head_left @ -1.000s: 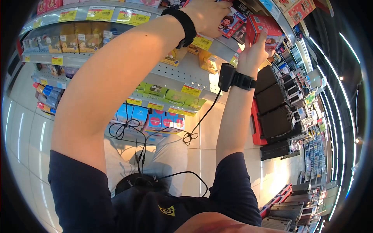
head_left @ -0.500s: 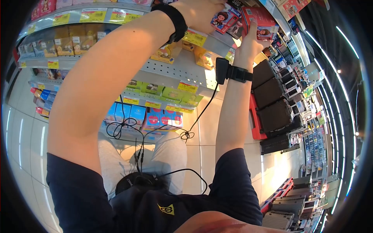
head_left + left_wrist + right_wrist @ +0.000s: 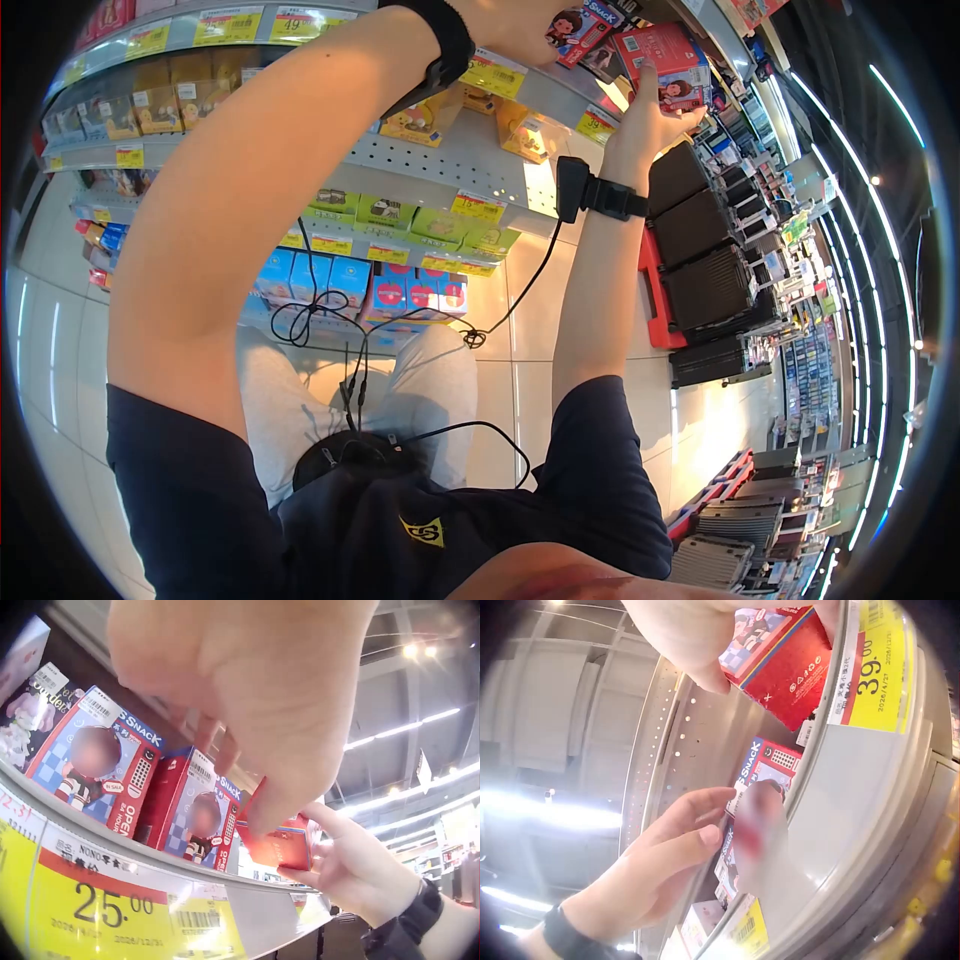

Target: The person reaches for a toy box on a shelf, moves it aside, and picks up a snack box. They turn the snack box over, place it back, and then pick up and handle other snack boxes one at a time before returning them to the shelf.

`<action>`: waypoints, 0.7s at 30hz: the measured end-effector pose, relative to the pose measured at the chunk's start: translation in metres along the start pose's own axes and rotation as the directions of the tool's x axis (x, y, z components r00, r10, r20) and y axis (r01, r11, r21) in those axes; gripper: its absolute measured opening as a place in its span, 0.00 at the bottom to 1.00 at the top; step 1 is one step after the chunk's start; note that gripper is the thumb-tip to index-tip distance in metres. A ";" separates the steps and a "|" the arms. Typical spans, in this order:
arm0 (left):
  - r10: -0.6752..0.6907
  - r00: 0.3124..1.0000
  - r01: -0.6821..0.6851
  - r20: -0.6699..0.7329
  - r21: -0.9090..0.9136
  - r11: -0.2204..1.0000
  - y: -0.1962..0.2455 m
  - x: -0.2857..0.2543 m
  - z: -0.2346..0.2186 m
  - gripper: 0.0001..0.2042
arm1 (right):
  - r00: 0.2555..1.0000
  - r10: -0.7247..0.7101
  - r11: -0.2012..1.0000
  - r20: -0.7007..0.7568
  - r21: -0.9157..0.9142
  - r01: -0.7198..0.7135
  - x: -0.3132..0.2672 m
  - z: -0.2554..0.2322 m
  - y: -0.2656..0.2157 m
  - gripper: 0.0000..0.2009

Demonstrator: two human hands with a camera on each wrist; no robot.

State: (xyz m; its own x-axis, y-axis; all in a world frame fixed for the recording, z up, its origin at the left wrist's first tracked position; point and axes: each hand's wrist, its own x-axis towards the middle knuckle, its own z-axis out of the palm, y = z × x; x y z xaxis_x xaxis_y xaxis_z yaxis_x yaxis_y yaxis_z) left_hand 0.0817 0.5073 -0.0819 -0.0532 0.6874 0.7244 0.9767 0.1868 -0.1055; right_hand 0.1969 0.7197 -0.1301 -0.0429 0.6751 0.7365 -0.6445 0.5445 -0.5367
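Observation:
Both arms reach up to a high shop shelf. My right hand [image 3: 645,115] grips a red snack box [image 3: 662,55] at the shelf edge, its fingers wrapped round the box [image 3: 787,667] from below. In the left wrist view the same red box [image 3: 289,844] sits in that hand [image 3: 352,870]. My left hand [image 3: 510,22] lies against a blue-and-red snack box [image 3: 577,25] standing in the row. Its fingers [image 3: 705,814] stretch fairly straight to the edge of that box [image 3: 761,776]. Two such boxes [image 3: 97,769] [image 3: 199,817] stand side by side under the left hand [image 3: 247,712].
Yellow price tags [image 3: 105,907] [image 3: 874,675] line the grey shelf lip [image 3: 480,160]. Lower shelves carry yellow, green and blue packs [image 3: 390,295]. A red crate stack with dark trays [image 3: 700,290] stands to the right. Cables [image 3: 330,320] hang before my body over the tiled floor [image 3: 60,330].
The right hand has carried the red box a little up and left, closer to the row of boxes. The left hand stays on the snack box.

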 end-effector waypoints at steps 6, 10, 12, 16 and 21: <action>-0.063 0.997 0.052 -0.050 -0.197 0.979 0.008 0.019 -0.001 0.30 | 0.998 -0.050 0.998 0.040 -0.037 0.051 -0.005 -0.007 -0.012 0.55; -0.114 0.982 0.072 -0.151 -0.257 0.964 0.006 0.028 0.009 0.34 | 0.995 -0.075 0.997 0.060 0.015 0.075 -0.022 -0.008 -0.028 0.53; -0.147 0.939 0.074 -0.311 -0.236 0.969 0.003 0.031 0.015 0.37 | 0.996 -0.070 0.997 0.051 0.031 0.068 -0.028 -0.008 -0.027 0.52; -0.141 0.956 0.075 -0.257 -0.248 0.966 -0.013 0.045 0.026 0.36 | 0.999 -0.041 0.995 0.033 0.089 0.038 -0.033 -0.002 -0.024 0.52; -0.049 0.997 0.033 -0.067 -0.212 0.977 -0.008 0.046 0.009 0.27 | 0.999 -0.013 0.985 0.043 0.174 0.005 -0.032 0.008 -0.023 0.51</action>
State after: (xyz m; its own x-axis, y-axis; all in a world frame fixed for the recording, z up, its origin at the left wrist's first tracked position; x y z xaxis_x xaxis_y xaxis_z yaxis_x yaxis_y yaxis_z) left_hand 0.0699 0.5436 -0.0541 -0.0866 0.6292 0.7724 0.9962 0.0562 0.0659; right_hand 0.2073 0.6819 -0.1381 -0.0675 0.6460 0.7604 -0.7676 0.4532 -0.4532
